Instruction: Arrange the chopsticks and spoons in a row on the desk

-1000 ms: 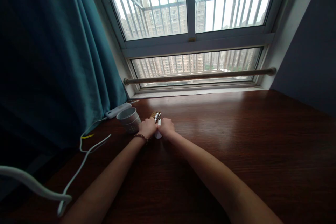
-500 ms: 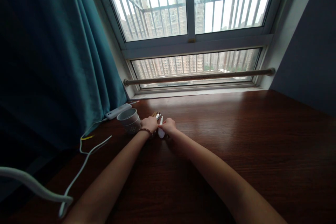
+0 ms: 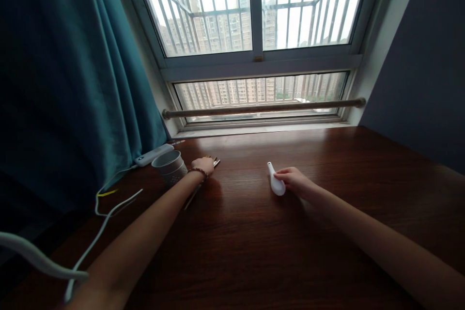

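White glossy spoon (image 3: 275,183), wooden table (image 3: 327,213).

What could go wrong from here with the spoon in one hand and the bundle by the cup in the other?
The left hand lies on thin utensils right beside the cup; a sideways nudge might tip it. The white spoon, under the right hand fingertips on the glossy table, could slide. The white cable runs near the left forearm and might snag.
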The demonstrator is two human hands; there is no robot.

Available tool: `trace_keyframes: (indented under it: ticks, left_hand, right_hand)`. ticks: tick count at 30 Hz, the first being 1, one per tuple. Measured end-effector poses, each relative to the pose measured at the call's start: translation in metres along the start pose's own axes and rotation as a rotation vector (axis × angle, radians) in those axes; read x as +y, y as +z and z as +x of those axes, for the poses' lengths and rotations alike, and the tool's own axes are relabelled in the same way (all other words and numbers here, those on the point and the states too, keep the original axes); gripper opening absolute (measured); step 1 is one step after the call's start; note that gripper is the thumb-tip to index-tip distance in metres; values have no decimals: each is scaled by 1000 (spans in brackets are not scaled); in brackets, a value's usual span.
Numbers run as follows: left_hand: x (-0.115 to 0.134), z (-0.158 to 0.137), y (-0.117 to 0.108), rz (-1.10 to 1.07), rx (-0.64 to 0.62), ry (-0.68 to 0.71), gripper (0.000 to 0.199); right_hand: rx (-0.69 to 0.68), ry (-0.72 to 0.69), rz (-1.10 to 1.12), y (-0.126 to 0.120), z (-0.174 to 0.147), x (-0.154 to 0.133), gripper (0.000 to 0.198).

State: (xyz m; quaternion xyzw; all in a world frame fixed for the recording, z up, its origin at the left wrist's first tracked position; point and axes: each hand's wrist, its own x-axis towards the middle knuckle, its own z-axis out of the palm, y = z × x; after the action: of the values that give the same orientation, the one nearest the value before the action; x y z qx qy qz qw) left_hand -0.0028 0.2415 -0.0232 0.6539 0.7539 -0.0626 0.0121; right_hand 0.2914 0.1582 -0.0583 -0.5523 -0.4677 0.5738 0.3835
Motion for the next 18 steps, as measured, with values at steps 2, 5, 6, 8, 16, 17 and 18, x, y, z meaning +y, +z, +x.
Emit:
trace_keyframes:
  ticks: [2,5,6,8,16,17,18]
  left_hand:
    - [1,-2,-5,15,-59,15,25]
    - [5,-7,-17,2,-93,25,24]
    - [7,-9,-23,-14,-93,25,23]
    - [15,-12,-35,-70,-95,45,20]
    - [122,-45,-33,-665,-355,344,22]
    - [140,-50,-24,-733,-374,354,22]
    - [157,-55,-15,-784,-390,352,22]
  right_hand:
    - [35,23,42,-24,-8,5,13]
    - [74,31,96,-49,-14,8,13]
    - [84,26,112,-55,-15,8,12]
    - [100,9,138,-64,-15,7,11]
    - [124,-8,166,-76,-12,10,8]
    - [127,-7,158,-76,-12,11,9]
    - [130,-9,147,-76,-13,11,10]
